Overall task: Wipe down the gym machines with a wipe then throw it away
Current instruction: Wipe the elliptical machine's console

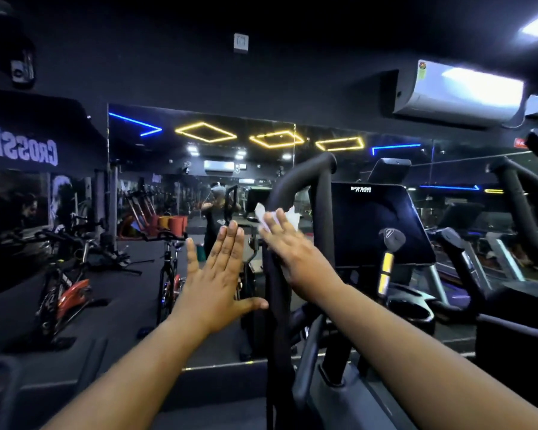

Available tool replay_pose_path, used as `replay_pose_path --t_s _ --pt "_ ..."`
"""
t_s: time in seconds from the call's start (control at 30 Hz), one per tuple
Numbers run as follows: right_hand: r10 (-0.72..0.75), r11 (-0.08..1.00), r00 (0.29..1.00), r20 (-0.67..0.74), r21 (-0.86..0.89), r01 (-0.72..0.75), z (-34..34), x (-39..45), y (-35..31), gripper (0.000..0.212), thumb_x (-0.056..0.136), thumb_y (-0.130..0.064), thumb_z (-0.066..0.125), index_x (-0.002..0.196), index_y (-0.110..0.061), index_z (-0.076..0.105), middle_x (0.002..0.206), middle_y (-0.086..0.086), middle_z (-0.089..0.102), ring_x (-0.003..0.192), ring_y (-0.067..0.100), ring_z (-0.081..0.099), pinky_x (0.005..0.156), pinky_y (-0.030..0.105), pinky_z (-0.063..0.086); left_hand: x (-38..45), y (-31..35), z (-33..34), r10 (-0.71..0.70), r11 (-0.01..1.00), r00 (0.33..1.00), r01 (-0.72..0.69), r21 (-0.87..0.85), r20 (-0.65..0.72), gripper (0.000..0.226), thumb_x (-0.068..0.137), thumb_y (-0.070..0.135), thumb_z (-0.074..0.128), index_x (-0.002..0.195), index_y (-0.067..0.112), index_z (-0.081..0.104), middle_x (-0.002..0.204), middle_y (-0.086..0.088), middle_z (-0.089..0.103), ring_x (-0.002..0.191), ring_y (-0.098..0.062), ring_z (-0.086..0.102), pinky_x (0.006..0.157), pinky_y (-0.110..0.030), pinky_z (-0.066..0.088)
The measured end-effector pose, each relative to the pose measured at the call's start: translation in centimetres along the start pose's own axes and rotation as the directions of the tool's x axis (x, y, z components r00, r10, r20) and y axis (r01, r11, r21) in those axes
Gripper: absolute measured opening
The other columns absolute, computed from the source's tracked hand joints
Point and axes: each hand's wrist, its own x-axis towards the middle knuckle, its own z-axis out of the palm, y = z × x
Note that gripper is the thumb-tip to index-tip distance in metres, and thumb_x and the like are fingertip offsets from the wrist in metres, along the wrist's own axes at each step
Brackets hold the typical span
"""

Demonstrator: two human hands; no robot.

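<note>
A black elliptical machine stands right in front of me, its curved left handle [295,178] rising beside a dark console screen [376,225]. My right hand [288,246] lies flat against that handle and presses a white wipe [263,217] onto it; the wipe's edges stick out past my fingers. My left hand [213,274] is held up just left of the handle, palm forward, fingers straight and together, thumb out toward the bar, holding nothing.
A large wall mirror [168,181] ahead reflects the gym and a person. Spin bikes [66,293] stand on the dark floor at left. Another elliptical [516,243] is at right. An air conditioner [457,91] hangs at upper right. A yellow-banded grip [387,265] stands below the console.
</note>
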Motion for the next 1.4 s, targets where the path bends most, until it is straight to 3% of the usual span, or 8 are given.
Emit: replay_pose_path --t_s 0.1,0.37,0.6,0.77,0.9,1.13,1.27,1.4 --pt "-0.122 0.990 0.986 0.114 -0.051 0.129 1.9 -4.8 -1.6 0.055 0.095 -0.021 0.045 0.148 -0.006 0.048 0.158 0.013 0.040 0.155 0.020 0.005 0.120 0.046 0.018 -0.6 -0.7 0.1 0.113 0.990 0.993 -0.109 -0.091 0.045 0.125 0.074 0.101 0.012 0.158 0.018 -0.026 0.168 0.001 -0.028 0.155 -0.015 -0.021 0.120 -0.062 -0.015" --pt "-0.285 0.958 0.918 0.276 0.072 0.276 2.0 -13.5 -3.4 0.052 0.101 -0.001 0.045 0.152 -0.008 0.042 0.163 0.009 0.030 0.155 0.024 0.016 0.126 0.048 0.014 -0.6 0.4 0.5 0.275 0.952 0.960 -0.263 -0.155 0.060 0.094 0.093 0.080 0.002 0.162 0.019 -0.014 0.169 0.003 -0.024 0.155 -0.009 -0.021 0.122 -0.057 -0.018" --pt "0.287 0.950 0.957 -0.030 0.140 -0.280 2.9 -11.3 -3.7 0.058 0.096 0.003 0.051 0.152 0.001 0.038 0.160 0.017 0.032 0.153 0.029 0.022 0.124 0.052 0.020 1.4 2.5 2.0 0.254 0.954 0.966 -0.259 -0.148 -0.052 0.069 0.107 0.053 0.018 0.163 0.019 -0.003 0.171 0.002 -0.010 0.157 -0.012 -0.011 0.123 -0.063 -0.006" --pt "0.324 0.924 0.942 -0.084 0.242 -0.296 7.6 -16.5 -8.8 0.053 0.101 0.004 0.045 0.152 0.003 0.034 0.162 0.017 0.027 0.154 0.031 0.018 0.123 0.052 0.024 1.0 3.6 2.8 0.198 0.958 0.971 -0.221 -0.182 -0.136 0.067 0.109 0.045 0.027 0.164 0.014 0.005 0.172 -0.006 -0.001 0.159 -0.019 -0.003 0.123 -0.064 -0.002" --pt "0.371 0.881 0.928 -0.020 0.324 -0.345 10.2 -21.5 -12.1 0.068 0.093 0.019 0.053 0.153 0.000 0.031 0.163 0.019 0.027 0.153 0.035 0.020 0.122 0.051 0.027 -0.2 5.5 3.9 0.300 0.949 0.949 -0.308 -0.074 -0.100 0.075 0.105 0.054 0.029 0.164 0.014 0.005 0.172 -0.008 -0.002 0.158 -0.028 -0.003 0.122 -0.068 0.004" --pt "0.413 0.863 0.911 0.004 0.316 -0.394 11.3 -27.0 -12.4 0.048 0.104 -0.006 0.043 0.151 0.001 0.038 0.152 0.016 0.047 0.145 0.028 0.040 0.118 0.042 0.034 -1.2 6.8 4.7 0.259 0.966 0.959 -0.260 0.009 -0.112 0.076 0.104 0.054 0.033 0.165 0.016 0.006 0.172 -0.008 0.002 0.158 -0.029 0.000 0.121 -0.067 0.002" --pt "0.664 0.634 0.708 0.240 0.321 -0.703 12.1 -29.5 -10.1 0.051 0.103 -0.021 0.037 0.151 -0.037 0.042 0.140 -0.014 0.055 0.137 0.016 0.048 0.120 0.039 0.025 -1.6 7.6 4.7 0.210 0.978 0.973 -0.207 0.035 -0.102 0.077 0.104 0.058 0.028 0.165 0.016 0.006 0.172 -0.007 -0.001 0.158 -0.029 -0.003 0.121 -0.064 -0.004" --pt "0.578 0.513 0.672 0.464 0.434 -0.741 11.7 -29.4 -5.5 0.049 0.107 -0.016 0.043 0.154 -0.030 0.038 0.154 -0.027 0.034 0.151 0.002 0.023 0.127 0.038 0.009 -1.7 7.9 4.7 0.170 0.985 0.979 -0.169 0.019 -0.116 0.078 0.103 0.058 0.033 0.164 0.015 0.009 0.172 -0.008 0.002 0.158 -0.030 0.000 0.121 -0.061 -0.006"
